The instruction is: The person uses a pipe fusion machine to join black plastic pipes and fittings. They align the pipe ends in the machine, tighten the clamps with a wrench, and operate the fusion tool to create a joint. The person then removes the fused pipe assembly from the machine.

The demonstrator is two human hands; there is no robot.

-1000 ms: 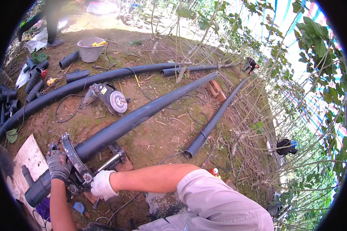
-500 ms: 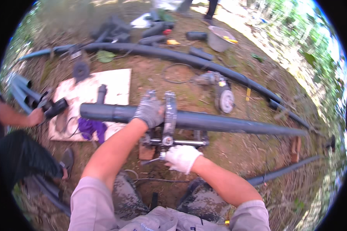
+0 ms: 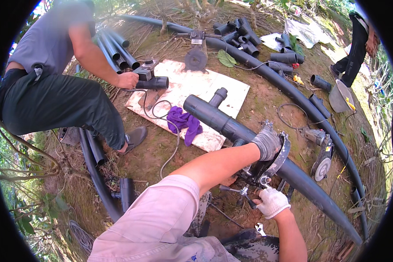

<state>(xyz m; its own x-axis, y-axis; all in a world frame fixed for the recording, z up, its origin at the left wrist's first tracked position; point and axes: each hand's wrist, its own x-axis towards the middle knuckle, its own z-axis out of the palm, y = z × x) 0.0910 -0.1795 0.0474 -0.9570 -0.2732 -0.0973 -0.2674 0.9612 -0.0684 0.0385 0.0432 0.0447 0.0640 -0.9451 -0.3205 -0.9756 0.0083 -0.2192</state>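
- While the left hand (image 3: 268,144), in a gray knit glove, lies over the long black pipe (image 3: 312,185) against the metal clamp ring (image 3: 284,153), the right hand (image 3: 273,202), in white, is bent beside a handle (image 3: 245,191) below it; how firmly either one grips cannot be told.
- Clamping or adjusting the ring around the pipe seems to be the step in hand; the next move would call for a steady left palm and a controlled turn of the handle.
- Running slantwise across the ground, the pipe has its near-left end over a pale, dirt-stained board (image 3: 231,89), just beyond a crumpled purple cloth (image 3: 183,124).
- Smooth and dull, the pipe's plastic is round and straight-sided, though the lens bends it; the ring is a scuffed, curved metal band.
- An angle grinder (image 3: 322,157) with a pale round disc lies on bare reddish soil near the pipe.
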